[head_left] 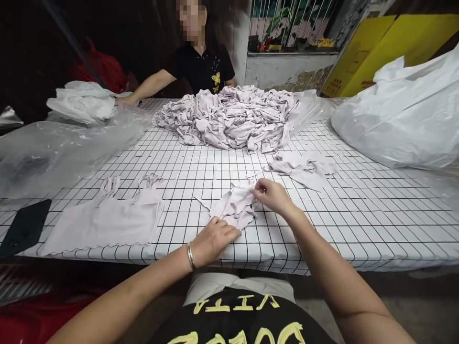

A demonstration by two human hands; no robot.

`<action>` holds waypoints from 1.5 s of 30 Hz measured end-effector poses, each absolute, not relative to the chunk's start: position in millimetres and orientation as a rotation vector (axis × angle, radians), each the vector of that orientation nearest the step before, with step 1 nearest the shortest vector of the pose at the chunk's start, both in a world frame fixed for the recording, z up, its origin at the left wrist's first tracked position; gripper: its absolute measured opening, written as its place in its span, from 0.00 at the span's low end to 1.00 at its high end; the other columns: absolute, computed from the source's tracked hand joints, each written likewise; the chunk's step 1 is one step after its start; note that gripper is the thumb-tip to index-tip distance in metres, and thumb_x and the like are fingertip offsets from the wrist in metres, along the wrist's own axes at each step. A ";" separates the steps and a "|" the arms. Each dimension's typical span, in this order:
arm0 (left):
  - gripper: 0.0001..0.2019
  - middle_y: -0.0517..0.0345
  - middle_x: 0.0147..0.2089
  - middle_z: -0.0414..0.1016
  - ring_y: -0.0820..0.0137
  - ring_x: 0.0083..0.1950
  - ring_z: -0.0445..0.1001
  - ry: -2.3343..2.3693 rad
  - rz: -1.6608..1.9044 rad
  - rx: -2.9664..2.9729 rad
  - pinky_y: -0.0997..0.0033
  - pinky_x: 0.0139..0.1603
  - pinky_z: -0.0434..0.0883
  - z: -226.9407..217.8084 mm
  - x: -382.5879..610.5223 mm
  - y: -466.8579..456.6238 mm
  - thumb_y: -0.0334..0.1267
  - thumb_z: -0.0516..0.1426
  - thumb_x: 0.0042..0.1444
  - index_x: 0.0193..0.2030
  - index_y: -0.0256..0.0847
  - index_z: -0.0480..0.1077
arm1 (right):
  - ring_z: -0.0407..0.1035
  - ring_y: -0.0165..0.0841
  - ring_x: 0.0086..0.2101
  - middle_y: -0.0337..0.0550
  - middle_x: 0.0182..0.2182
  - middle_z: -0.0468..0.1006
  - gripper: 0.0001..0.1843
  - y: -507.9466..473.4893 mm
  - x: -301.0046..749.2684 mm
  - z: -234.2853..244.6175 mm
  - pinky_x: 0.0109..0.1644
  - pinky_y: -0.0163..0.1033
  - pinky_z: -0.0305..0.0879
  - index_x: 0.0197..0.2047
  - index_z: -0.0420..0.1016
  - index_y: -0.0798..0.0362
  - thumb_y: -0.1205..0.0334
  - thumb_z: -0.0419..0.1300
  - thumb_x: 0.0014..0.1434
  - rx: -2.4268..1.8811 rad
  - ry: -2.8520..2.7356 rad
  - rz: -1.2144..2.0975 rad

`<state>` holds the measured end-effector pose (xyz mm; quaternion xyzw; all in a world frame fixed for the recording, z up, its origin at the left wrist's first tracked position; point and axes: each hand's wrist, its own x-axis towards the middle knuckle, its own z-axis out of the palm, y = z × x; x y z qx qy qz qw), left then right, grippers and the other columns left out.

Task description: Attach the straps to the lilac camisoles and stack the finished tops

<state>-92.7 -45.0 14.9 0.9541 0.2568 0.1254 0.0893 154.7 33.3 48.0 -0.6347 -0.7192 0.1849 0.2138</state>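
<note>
A crumpled pale pink camisole (234, 203) lies on the checked tablecloth in front of me, one thin strap trailing to its left. My right hand (272, 195) pinches its upper right edge between thumb and fingertips. At the near edge of the cloth, my left hand (217, 237) is closed with its fingers over the fabric; its thumb is mostly hidden. To the left is a flat, neat stack of camisoles (107, 222) with straps bunched at the top. Another loose pale pink garment (304, 167) lies crumpled beyond my right hand.
A large heap of pale pink garments (236, 119) covers the far middle of the table (186, 165). Clear plastic (71, 148) and a dark flat piece (27, 227) lie left. A full white bag (398, 119) stands right. Across the table, a person (197, 67) reaches toward white plastic (84, 100).
</note>
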 end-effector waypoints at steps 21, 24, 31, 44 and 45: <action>0.06 0.59 0.37 0.76 0.65 0.43 0.71 1.606 0.630 2.084 0.62 0.48 0.60 29.7 -110.4 -8.2 0.40 0.55 0.59 0.36 0.43 0.72 | 0.64 0.42 0.47 0.46 0.45 0.75 0.18 49.9 107.8 65.0 0.50 0.45 0.56 0.47 0.74 0.48 0.64 0.61 0.51 -1.192 -2.584 0.705; 0.11 0.58 0.36 0.75 0.60 0.45 0.70 1.633 0.424 2.086 0.57 0.48 0.60 25.0 -100.7 -7.9 0.46 0.61 0.52 0.36 0.42 0.72 | 0.65 0.43 0.43 0.45 0.35 0.78 0.09 65.8 81.6 54.4 0.52 0.49 0.52 0.36 0.76 0.51 0.67 0.62 0.49 -1.217 -2.758 0.613; 0.09 0.58 0.33 0.72 0.70 0.35 0.70 1.366 1.113 1.696 0.71 0.37 0.66 30.8 -101.7 9.2 0.44 0.57 0.57 0.36 0.40 0.70 | 0.65 0.31 0.30 0.37 0.29 0.75 0.06 78.9 102.7 62.2 0.34 0.35 0.55 0.40 0.67 0.50 0.61 0.55 0.58 -1.291 -2.329 0.771; 0.12 0.67 0.23 0.65 0.79 0.20 0.61 1.008 1.156 1.145 0.80 0.20 0.58 82.9 -121.9 36.4 0.42 0.63 0.51 0.39 0.42 0.68 | 0.64 0.35 0.32 0.43 0.33 0.73 0.13 91.2 159.6 35.8 0.35 0.38 0.57 0.35 0.67 0.51 0.72 0.53 0.44 -1.656 -1.763 0.342; 0.12 0.65 0.25 0.67 0.78 0.22 0.64 0.925 1.128 1.098 0.79 0.21 0.61 88.9 -127.5 34.3 0.41 0.63 0.51 0.40 0.42 0.68 | 0.63 0.34 0.30 0.41 0.30 0.72 0.11 90.9 162.2 35.3 0.34 0.38 0.57 0.34 0.67 0.51 0.70 0.54 0.45 -1.614 -1.634 0.507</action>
